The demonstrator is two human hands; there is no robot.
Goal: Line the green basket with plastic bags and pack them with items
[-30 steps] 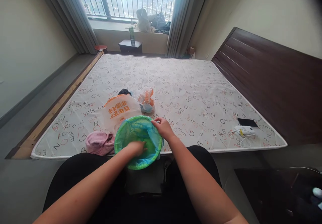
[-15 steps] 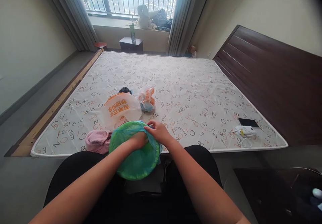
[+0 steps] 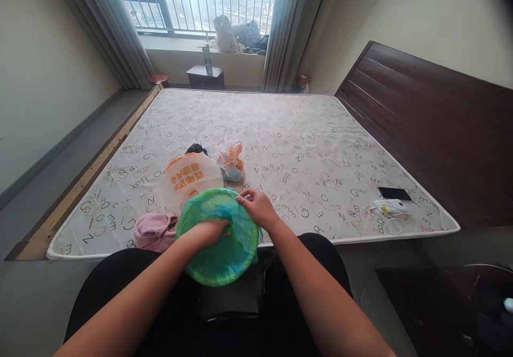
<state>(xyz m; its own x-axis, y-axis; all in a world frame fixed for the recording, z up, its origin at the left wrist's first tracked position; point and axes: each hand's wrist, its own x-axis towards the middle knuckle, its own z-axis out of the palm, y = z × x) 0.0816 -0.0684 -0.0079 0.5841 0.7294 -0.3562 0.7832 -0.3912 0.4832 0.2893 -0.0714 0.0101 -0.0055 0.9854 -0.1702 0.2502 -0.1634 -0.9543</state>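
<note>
Between two black-clad knees (image 3: 324, 263), a round green basket (image 3: 218, 282) is held tilted in front of the near edge of the mattress (image 3: 304, 186), left of that edge's middle. A thin blue-green plastic liner (image 3: 240, 234) is spread inside it. Its far right rim is pinched, liner included, between the thumb and fingers of the right hand (image 3: 258, 207). The left hand (image 3: 212, 232) is placed inside, fingers slightly bent; whether any liner is gripped cannot be told. A pink towel (image 3: 154, 231) is bunched at the mattress's near edge, just left of the basket. Toward the near right corner, a white device (image 3: 390, 207) with a cable (image 3: 393, 226) is laid beside a black phone (image 3: 395, 193). Beyond the basket, an orange-printed white plastic bag (image 3: 188, 178) is spread; behind it are set a smaller crumpled bag (image 3: 232, 162) and a black plastic bundle (image 3: 196, 149). The right edge is bordered by a dark wooden headboard (image 3: 420, 100). Past the far edge, a green bottle (image 3: 207, 59) is stood upright on a nightstand (image 3: 205, 79).
</note>
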